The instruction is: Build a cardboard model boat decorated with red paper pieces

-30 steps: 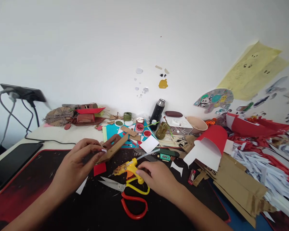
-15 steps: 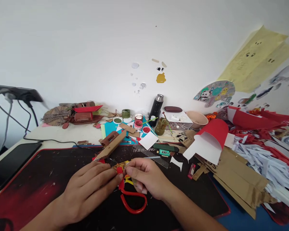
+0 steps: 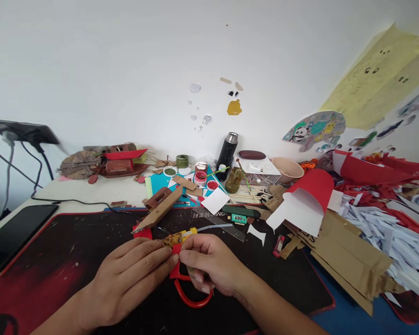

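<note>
A small strip of red paper [image 3: 175,269] sits between my two hands, low over the dark mat. My left hand [image 3: 129,274] has its fingers pressed together, fingertips on the strip's left edge. From the other side my right hand [image 3: 209,263] is closed in a pinch, thumb and forefinger at the strip's right edge. Just beyond the fingertips lies a yellow glue gun [image 3: 183,236] with a pale glue stick [image 3: 214,226] coming out of its back. Below the hands show the red handles of scissors [image 3: 193,303]; their blades are hidden.
The black desk mat [image 3: 91,232] has a steel ruler [image 3: 235,232], a cardboard strip [image 3: 160,210] and a pink lighter [image 3: 278,245] on it. Paint pots [image 3: 200,177], a black flask [image 3: 226,151] and a brown jar [image 3: 233,180] stand behind. Cardboard [image 3: 349,256] and paper scraps [image 3: 377,223] crowd the right.
My right hand's pinch has come in against the red strip. More of the yellow glue gun and its glue stick shows beyond the hands. The camera view has shifted slightly.
</note>
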### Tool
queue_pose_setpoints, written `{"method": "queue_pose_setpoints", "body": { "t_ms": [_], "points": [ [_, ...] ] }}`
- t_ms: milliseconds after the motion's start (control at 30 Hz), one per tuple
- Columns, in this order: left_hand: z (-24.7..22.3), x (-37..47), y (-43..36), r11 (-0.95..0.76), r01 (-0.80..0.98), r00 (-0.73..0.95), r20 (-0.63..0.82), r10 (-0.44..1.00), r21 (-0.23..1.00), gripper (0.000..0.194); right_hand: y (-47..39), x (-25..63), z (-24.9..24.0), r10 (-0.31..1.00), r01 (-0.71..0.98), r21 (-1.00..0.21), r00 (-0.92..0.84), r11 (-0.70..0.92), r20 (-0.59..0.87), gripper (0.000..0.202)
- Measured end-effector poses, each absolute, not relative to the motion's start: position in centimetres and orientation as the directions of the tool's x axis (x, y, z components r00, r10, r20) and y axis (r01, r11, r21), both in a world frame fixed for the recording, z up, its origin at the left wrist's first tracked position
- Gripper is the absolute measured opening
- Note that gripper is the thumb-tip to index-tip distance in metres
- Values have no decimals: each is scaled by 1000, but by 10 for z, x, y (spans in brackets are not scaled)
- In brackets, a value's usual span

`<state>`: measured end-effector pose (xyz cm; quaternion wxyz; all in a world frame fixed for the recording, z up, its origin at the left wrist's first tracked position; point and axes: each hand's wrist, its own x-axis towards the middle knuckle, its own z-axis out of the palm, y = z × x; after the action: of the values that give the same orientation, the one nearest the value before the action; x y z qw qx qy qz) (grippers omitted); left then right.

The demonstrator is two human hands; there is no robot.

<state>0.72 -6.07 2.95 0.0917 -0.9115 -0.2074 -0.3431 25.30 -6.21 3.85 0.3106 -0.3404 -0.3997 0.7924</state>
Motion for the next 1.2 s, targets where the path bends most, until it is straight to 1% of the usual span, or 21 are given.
{"method": "queue_pose_setpoints", "body": {
  "t_ms": [100,167,233,267,300,333,367,433,500,567,733,833,933,1067,1133,1200],
  "points": [
    [26,7,-59,-894,447,674,664,323,-19,42,-62,251,40,785,-236,-853,-555,-465,-275,47],
    [27,4,-52,-877,480,632,686,360,18,43,-62,251,42,798,-224,-869,-542,-441,-265,48],
    [29,-4,-35,-789,601,494,719,489,124,37,-61,253,42,810,-197,-892,-528,-408,-254,48],
    [29,-10,-25,-661,720,362,697,619,212,31,-60,254,42,814,-182,-902,-524,-392,-249,48],
    [28,-16,-12,-507,806,219,641,736,306,29,-60,255,42,819,-169,-909,-519,-380,-246,47],
    [27,-23,0,-385,844,130,554,822,374,33,-60,256,42,822,-158,-915,-515,-372,-245,47],
    [24,-29,12,-313,852,103,453,885,418,38,-59,257,41,825,-151,-919,-510,-364,-243,46],
    [17,-39,33,-244,854,116,288,951,460,49,-58,258,39,830,-138,-925,-502,-354,-242,45],
    [8,-43,48,-230,863,156,195,968,450,58,-57,258,38,835,-127,-930,-495,-345,-243,44],
    [2,-41,57,-242,873,194,154,969,422,58,-56,257,37,836,-112,-934,-490,-340,-246,44],
    [-4,-28,69,-259,915,246,81,966,308,42,-53,255,35,837,-108,-936,-490,-336,-244,45],
    [-2,-21,71,-252,929,240,77,968,270,36,-51,254,35,844,-111,-935,-476,-337,-248,44],
    [6,-13,67,-211,922,196,79,977,323,32,-48,252,37,859,-118,-936,-449,-332,-248,42],
    [22,-3,51,-87,899,76,43,996,430,29,-42,249,42,882,-115,-944,-406,-309,-239,37],
    [30,2,41,-71,884,55,48,997,462,27,-38,248,45,892,-114,-948,-385,-298,-235,36],
    [36,5,31,-70,850,55,44,998,523,25,-33,246,47,903,-123,-948,-362,-293,-232,36]
  ]
}}
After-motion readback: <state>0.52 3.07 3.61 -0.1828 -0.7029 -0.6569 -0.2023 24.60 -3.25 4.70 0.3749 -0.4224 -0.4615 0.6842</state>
